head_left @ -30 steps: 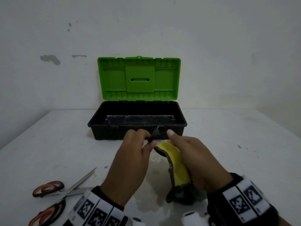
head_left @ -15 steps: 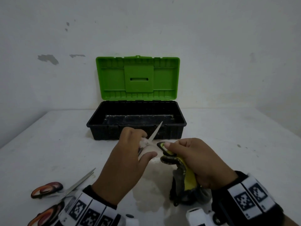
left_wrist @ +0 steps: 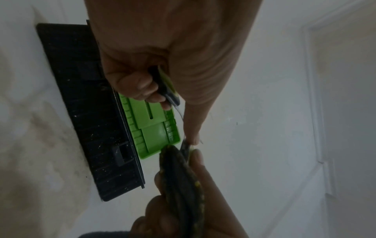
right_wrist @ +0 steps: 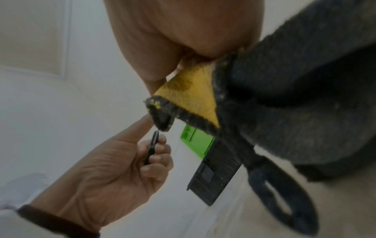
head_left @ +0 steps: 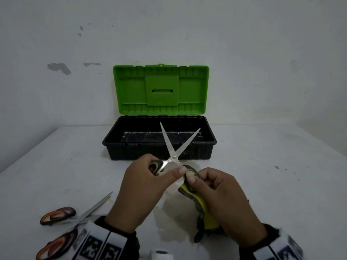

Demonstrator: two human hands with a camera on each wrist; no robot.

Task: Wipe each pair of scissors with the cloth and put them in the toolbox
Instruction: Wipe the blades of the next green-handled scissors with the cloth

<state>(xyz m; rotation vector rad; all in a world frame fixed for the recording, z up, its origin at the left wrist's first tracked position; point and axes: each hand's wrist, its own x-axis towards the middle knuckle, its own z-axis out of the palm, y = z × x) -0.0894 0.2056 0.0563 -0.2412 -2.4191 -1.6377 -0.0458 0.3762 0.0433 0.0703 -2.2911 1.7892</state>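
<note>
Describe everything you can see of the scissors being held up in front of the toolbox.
The green-and-black scissors have two bright metal blades, spread wide in a V and pointing up and away, crossing at a small pivot screw. Their handles look like black plastic with lime-green lining. The left hand grips one handle loop; the right hand pinches the other together with the yellow-and-grey cloth. They are held above the table, touching nothing else.

Left hand (head_left: pixel 139 192) is covering most of its green-black scissors (head_left: pixel 173 156) handle; right hand (head_left: pixel 225 199) is hiding the other loop's lower part and much of the cloth (head_left: pixel 206 212). Orange-handled scissors (head_left: pixel 56 231) are getting cropped by the wrist band.
</note>
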